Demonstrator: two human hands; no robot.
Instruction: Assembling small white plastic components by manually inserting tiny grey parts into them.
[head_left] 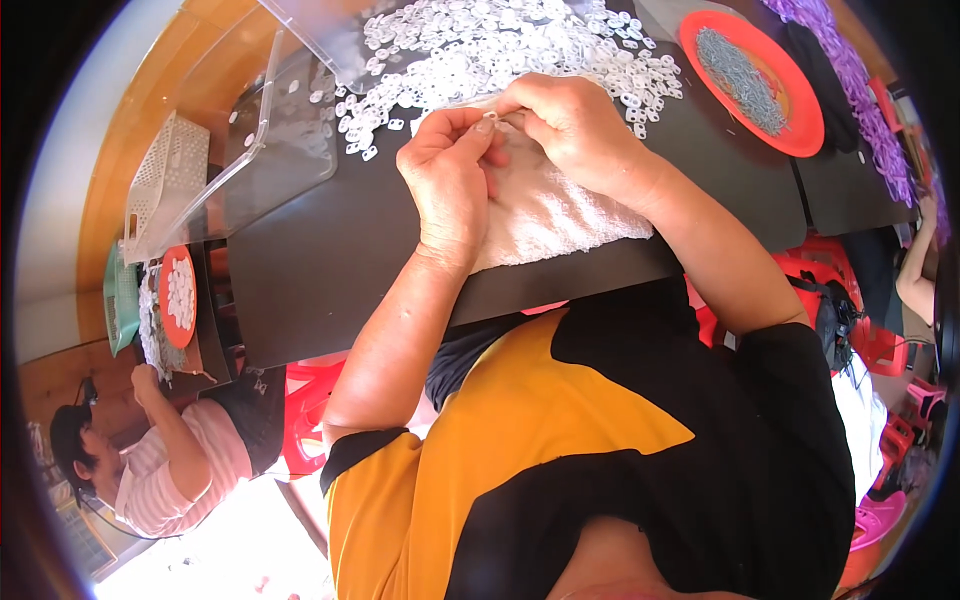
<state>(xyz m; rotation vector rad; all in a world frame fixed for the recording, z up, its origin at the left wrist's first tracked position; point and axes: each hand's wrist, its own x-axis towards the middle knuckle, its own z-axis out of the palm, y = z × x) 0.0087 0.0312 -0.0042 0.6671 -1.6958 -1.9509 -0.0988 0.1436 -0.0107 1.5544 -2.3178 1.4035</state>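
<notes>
Both hands pinch one white ring [490,117]: left hand [450,170], right hand [565,125]. Assembly step, probably; ring pile [500,50] at 12 o'clock supplies the next.

Two hands work a small white ring over a towel at a dark worktop.

The left hand [447,180] and right hand [565,125] meet fingertip to fingertip, pinching a small white plastic ring [490,117] between them above a white towel [545,205] spread on the black worktop [320,270]. Just beyond the hands lies a heap of white rings [500,45]. A clear plastic tray [255,150] sits tilted to the left, a white basket [165,175] beside it. To the right stands a red plate [800,125] holding grey metal pieces [740,65]. Another person [170,460] sits at the lower left.
</notes>
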